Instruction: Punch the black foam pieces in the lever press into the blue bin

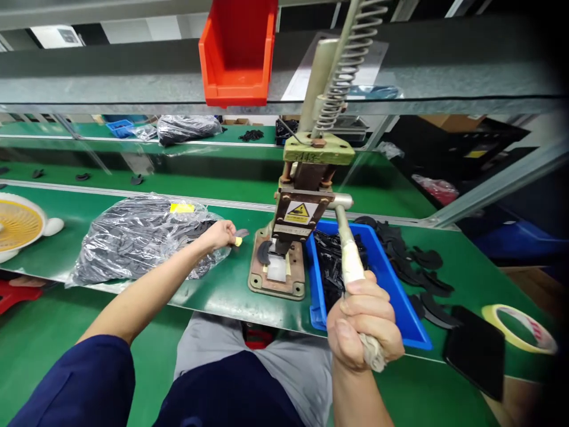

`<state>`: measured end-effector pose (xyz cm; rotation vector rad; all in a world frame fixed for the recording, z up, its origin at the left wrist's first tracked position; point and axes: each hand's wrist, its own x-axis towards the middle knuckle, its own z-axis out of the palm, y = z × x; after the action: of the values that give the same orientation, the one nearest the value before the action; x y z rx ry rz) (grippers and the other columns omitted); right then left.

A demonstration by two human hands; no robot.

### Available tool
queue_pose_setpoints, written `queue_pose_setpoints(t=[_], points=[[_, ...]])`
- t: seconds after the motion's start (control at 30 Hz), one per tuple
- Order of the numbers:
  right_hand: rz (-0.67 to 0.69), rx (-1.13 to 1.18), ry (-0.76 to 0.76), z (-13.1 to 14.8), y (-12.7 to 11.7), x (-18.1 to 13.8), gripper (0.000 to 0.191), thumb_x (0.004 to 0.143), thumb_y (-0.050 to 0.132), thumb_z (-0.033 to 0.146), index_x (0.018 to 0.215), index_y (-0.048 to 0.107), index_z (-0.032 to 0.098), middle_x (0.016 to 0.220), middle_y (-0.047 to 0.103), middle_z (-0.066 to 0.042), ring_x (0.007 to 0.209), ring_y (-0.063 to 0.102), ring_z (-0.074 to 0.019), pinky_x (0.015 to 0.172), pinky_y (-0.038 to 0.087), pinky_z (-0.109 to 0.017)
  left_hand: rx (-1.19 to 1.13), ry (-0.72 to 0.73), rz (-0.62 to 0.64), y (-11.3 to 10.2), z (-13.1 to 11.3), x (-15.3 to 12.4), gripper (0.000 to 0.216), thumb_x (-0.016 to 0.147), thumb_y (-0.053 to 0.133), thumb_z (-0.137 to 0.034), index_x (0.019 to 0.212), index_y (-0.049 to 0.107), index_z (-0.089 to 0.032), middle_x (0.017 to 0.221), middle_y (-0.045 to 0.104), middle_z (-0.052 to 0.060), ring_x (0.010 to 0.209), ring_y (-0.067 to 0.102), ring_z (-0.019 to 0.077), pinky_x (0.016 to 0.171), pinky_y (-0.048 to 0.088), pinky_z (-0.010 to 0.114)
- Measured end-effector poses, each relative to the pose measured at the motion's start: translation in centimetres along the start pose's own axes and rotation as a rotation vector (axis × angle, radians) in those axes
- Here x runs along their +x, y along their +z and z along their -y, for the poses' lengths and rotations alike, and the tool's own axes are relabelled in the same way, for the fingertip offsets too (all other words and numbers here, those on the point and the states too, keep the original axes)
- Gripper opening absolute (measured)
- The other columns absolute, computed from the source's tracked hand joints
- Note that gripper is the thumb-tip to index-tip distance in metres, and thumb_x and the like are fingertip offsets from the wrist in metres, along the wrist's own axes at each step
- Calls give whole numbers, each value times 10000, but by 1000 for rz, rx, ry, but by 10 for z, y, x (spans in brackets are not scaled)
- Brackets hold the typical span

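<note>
My right hand (364, 323) is closed round the cloth-wrapped lever handle (351, 261) of a hand press (302, 207) that stands on the green bench. The lever is pulled down towards me. A dark curved piece (264, 252) lies on the press base plate (278, 279) under the ram. My left hand (221, 234) is stretched out to the left of the press, pinching a small dark flat piece (242, 233) with a yellow tip, right at the mouth of a clear plastic bag of black parts (137, 237).
A blue tray (400, 296) with black parts sits right of the press; more black curved pieces (422, 267) lie beyond it, with a black phone (475, 350) and a tape roll (520, 329). An orange bin (237, 50) hangs above. A fan (20, 225) stands far left.
</note>
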<state>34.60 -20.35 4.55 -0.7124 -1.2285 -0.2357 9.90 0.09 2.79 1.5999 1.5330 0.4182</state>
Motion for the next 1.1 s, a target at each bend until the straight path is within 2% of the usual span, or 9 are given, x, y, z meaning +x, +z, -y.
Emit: queue_pose_setpoints(t=[0.07, 0.13, 0.27, 0.37, 0.5, 0.73, 0.97, 1.1], points=[[1, -10, -13, -1, -1, 0, 190, 728, 625, 199, 645, 455, 215, 681, 557, 51, 779, 587, -166, 949, 489, -513, -258, -22, 124, 21, -16, -8, 227, 682, 707, -21, 830, 590, -146, 611, 594, -51, 500, 550, 71, 526, 468, 179], [21, -19, -17, -1, -2, 0, 182, 735, 624, 209, 651, 463, 221, 681, 553, 54, 769, 580, -170, 932, 495, -533, -371, -48, 205, 39, -29, -12, 222, 670, 710, -8, 819, 605, -134, 636, 621, -37, 514, 572, 68, 518, 486, 169], [48, -26, -1, -1, -4, -1, 167, 749, 626, 223, 669, 479, 225, 687, 553, 56, 791, 587, -174, 945, 495, -570, -338, -103, 202, 66, -42, -8, 196, 654, 759, -24, 738, 607, -115, 620, 625, -20, 521, 588, 73, 485, 492, 150], [51, -17, -4, -1, -5, 0, 159, 744, 628, 221, 675, 485, 224, 687, 556, 55, 804, 597, -163, 974, 495, -542, -298, -138, 187, 76, -44, -1, 218, 637, 811, -63, 744, 628, -115, 620, 634, -18, 555, 625, 94, 510, 530, 158], [53, -22, 4, -1, -5, 0, 155, 765, 622, 227, 682, 492, 224, 709, 573, 58, 821, 608, -150, 998, 497, -504, -278, -154, 199, 82, -44, 3, 219, 637, 827, -82, 756, 647, -115, 621, 638, -21, 577, 645, 108, 533, 568, 172], [77, -14, 6, -1, -7, 0, 145, 751, 649, 209, 706, 512, 229, 720, 585, 55, 844, 606, -178, 988, 491, -536, -320, -169, 214, 80, -46, 3, 242, 624, 853, -95, 727, 634, -111, 635, 643, -13, 585, 650, 117, 534, 587, 193], [84, 1, 3, 0, -7, 3, 126, 718, 640, 172, 723, 530, 232, 723, 582, 47, 839, 604, -185, 966, 504, -525, -299, -214, 171, 84, -57, 1, 236, 636, 818, -41, 741, 623, -121, 638, 639, -21, 588, 657, 131, 509, 582, 196], [90, -16, 30, 3, -9, 2, 128, 723, 640, 177, 721, 527, 236, 720, 585, 48, 834, 603, -184, 975, 503, -534, -192, -168, 179, 86, -60, 3, 250, 633, 755, 29, 826, 663, -104, 646, 648, -15, 573, 657, 151, 492, 579, 215]])
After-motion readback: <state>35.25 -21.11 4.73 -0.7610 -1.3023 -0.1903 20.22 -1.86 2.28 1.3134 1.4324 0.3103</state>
